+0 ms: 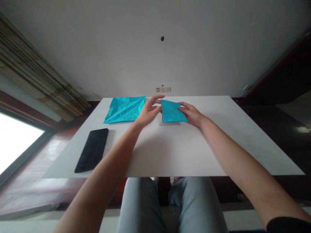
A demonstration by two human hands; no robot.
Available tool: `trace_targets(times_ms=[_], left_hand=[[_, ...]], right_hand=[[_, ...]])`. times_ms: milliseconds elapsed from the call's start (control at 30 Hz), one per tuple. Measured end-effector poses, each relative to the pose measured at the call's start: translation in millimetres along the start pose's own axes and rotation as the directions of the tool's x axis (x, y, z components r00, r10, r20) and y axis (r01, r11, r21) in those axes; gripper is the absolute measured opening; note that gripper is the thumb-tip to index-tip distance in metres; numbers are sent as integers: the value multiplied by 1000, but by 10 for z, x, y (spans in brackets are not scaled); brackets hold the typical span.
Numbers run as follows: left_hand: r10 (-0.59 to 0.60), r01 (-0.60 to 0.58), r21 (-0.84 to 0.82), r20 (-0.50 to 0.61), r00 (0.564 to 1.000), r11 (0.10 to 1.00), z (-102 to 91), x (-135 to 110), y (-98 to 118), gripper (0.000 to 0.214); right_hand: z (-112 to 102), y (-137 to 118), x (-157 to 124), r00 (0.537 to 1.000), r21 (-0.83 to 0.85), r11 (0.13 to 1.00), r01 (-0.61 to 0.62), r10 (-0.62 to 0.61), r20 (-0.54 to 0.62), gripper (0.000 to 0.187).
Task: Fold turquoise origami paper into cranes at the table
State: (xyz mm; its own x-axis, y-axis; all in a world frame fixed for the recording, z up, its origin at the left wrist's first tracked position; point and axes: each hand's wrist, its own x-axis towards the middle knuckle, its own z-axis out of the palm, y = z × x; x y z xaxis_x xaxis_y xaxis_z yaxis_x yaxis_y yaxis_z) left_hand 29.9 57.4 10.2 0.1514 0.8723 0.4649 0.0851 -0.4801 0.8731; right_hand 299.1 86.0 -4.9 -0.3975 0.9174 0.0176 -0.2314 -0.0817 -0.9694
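A folded turquoise paper (171,112) lies on the white table (175,152), shaped like a small pointed square. My left hand (148,111) pinches its left corner, thumb and fingers curled around the edge. My right hand (191,113) presses on its right side, fingertips on the paper. A second, larger turquoise sheet (125,109), creased with many fold lines, lies flat to the left, just beyond my left hand and untouched.
A black phone (92,149) lies face down near the table's left front edge. A wall with a socket plate (163,89) stands behind the table. A curtain (36,84) and a window are at the left. My knees show below the front edge.
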Motion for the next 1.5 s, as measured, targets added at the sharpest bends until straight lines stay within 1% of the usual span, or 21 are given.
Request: trace_targets(times_ms=[100, 233, 367, 500, 600, 667, 800, 833, 867, 900, 933, 967, 1000, 1033, 1100, 1167, 1200, 1267, 1300, 1367, 1500], left_hand=[[-5, 6, -16, 42, 999, 1000, -17, -5, 18, 48], [-22, 25, -59, 53, 998, 998, -10, -14, 36, 39], [-58, 58, -10, 42, 997, 998, 1, -10, 2, 31], [-74, 83, 135, -66, 995, 987, -29, -2, -33, 40], [-77, 114, 262, -148, 986, 958, -61, -2, -45, 51], [-88, 132, 262, -175, 981, 956, -75, 4, -69, 54], [-162, 203, 174, -224, 961, 964, -97, 39, -113, 56], [-136, 188, 170, -278, 951, 967, -104, 45, -98, 57], [-67, 142, 187, -360, 930, 972, -110, 47, -64, 57], [45, 68, 233, -449, 892, 970, -115, 43, -13, 56], [201, -29, 310, -536, 820, 950, -116, 32, 51, 53], [357, -122, 407, -573, 737, 905, -111, 15, 121, 48], [484, -203, 498, -538, 690, 843, -99, -7, 188, 42], [560, -256, 568, -460, 689, 782, -81, -31, 243, 34], [548, -328, 601, -225, 806, 729, -30, -78, 292, 18], [432, -388, 564, 61, 900, 729, 25, -113, 251, 7], [351, -398, 550, 194, 916, 735, 48, -126, 207, 5], [178, -392, 540, 406, 897, 745, 76, -149, 102, 9], [108, -382, 540, 469, 876, 750, 82, -159, 54, 12], [34, -362, 537, 525, 850, 762, 81, -175, -14, 16], [29, -343, 541, 506, 862, 768, 56, -175, -28, 18]], right_hand=[[-14, -10, 0, 1000, 18, 1000, -10, 10, 0, 63], [-15, -24, -17, 999, 7, 999, -33, 33, 2, 65], [15, -30, -29, 998, -39, 998, -43, 44, 37, 65], [30, -32, 7, 1000, -72, 997, 27, -26, 16, 63], [25, -51, 24, 999, -78, 996, 39, -36, 33, 76], [23, -67, 14, 998, -85, 996, 39, -35, 56, 83], [21, -79, -25, 997, -80, 996, 45, -40, 65, 82], [16, -77, -26, 997, -85, 995, 51, -46, 55, 83], [7, -74, -20, 998, -98, 993, 62, -58, 37, 83], [-7, -72, -5, 997, -119, 990, 78, -78, 9, 83], [-27, -72, 16, 994, -145, 984, 101, -106, -31, 84], [-52, -76, 44, 987, -171, 977, 125, -140, -78, 84], [-83, -85, 75, 976, -196, 969, 148, -176, -131, 85], [-118, -99, 106, 960, -215, 961, 171, -212, -184, 86], [-192, -139, 157, 923, -240, 947, 212, -274, -268, 91], [-259, -182, 185, 893, -273, 930, 246, -327, -310, 95], [-286, -197, 190, 880, -299, 918, 261, -354, -317, 96], [-322, -209, 191, 864, -348, 894, 282, -395, -314, 98], [-333, -203, 190, 859, -365, 886, 286, -406, -313, 97], [-340, -176, 184, 854, -378, 880, 287, -414, -315, 94], [-313, -120, 151, 865, -411, 865, 288, -419, -275, 81]])
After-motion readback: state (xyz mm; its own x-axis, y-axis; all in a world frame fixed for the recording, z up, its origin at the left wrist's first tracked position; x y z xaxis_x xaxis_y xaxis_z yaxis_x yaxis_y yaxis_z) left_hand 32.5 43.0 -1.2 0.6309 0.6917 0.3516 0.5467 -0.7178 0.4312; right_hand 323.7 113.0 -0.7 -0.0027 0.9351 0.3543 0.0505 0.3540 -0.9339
